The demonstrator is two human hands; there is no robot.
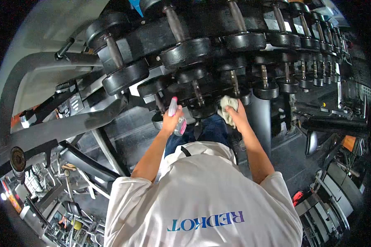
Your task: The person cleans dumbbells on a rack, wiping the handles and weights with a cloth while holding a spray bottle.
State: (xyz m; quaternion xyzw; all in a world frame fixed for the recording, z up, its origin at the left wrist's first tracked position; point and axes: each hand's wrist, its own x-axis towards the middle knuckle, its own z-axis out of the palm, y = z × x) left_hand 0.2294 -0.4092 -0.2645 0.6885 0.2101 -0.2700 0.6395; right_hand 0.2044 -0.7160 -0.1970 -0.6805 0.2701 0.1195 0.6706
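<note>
Head view: a spray bottle (172, 108) and a cloth (228, 106) were in hand before a dumbbell rack.
The left hand (172, 120) was clamped around the bottle; the right hand (238, 116), well apart from it, gripped the bunched cloth beside a lower-row dumbbell (234, 78); whether the two touched could not be told. Another dumbbell (198, 92) sat between the hands, and larger upper-row dumbbells (175, 24) lay beyond them.

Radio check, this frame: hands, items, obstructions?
Left hand gripping spray bottle. Right hand holding cloth near lower-row dumbbell, contact unclear. Nothing visibly blocking either hand.
</note>
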